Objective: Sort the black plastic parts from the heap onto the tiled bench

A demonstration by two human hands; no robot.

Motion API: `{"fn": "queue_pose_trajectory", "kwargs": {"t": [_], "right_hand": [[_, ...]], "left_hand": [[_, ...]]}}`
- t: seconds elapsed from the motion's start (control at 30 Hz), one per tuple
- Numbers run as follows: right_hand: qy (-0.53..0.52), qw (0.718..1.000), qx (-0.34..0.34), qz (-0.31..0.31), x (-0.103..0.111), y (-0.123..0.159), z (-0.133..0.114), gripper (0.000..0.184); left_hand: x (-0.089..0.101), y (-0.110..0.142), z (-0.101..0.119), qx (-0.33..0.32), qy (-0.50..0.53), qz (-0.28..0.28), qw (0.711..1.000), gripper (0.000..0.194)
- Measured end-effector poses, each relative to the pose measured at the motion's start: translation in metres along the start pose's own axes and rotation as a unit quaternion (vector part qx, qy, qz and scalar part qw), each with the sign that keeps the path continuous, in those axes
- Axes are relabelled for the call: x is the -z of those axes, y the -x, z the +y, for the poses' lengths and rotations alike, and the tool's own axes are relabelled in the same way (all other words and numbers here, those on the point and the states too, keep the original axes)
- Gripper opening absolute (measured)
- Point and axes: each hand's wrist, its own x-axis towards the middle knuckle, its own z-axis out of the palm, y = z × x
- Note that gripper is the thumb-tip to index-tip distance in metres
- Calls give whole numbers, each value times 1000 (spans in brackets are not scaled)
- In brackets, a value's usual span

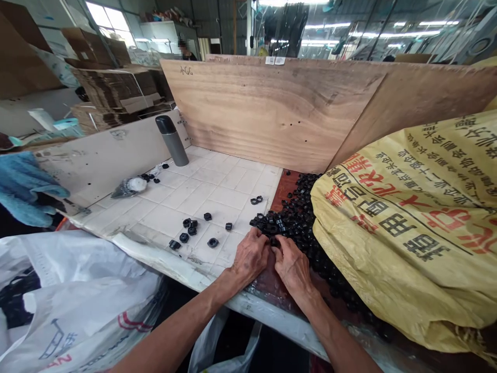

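A heap of small black ring-shaped parts [301, 217] lies on the table beside a big yellow printed sack [411, 217]. My left hand [250, 256] and my right hand [291, 264] rest side by side at the near edge of that heap. Both have their fingers curled and pinched on black parts at the heap's edge [274, 241]. Several loose black parts [192, 228] lie scattered on the white tiled table surface [217, 191] to the left of my hands.
A wooden board [272, 109] stands upright behind the table. A grey flask with a black cap [173, 140] stands at the back left, near a small plastic bag [128, 186]. White sacks [77, 300] hang below the table's front edge. Cardboard stacks sit far left.
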Motion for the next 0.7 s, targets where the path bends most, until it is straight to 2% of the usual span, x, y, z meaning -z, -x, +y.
{"fn": "queue_pose_trajectory", "kwargs": {"t": [0.17, 0.27, 0.37, 0.5, 0.7], "right_hand": [[-53, 998, 40, -6, -2, 0, -3, 9], [-164, 986, 39, -7, -1, 1, -3, 7], [-309, 950, -14, -25, 3, -1, -5, 13], [-441, 890, -73, -88, 9, -3, -11, 17], [-476, 869, -103, -85, 10, -4, -16, 15]], "left_hand": [[11, 15, -12, -48, 29, 0, 998, 12], [23, 27, -14, 0, 91, 3, 996, 15], [31, 36, -14, 66, 164, 7, 984, 26], [35, 41, -16, 61, 203, 30, 977, 27], [39, 38, -18, 45, 312, 3, 949, 30]]}}
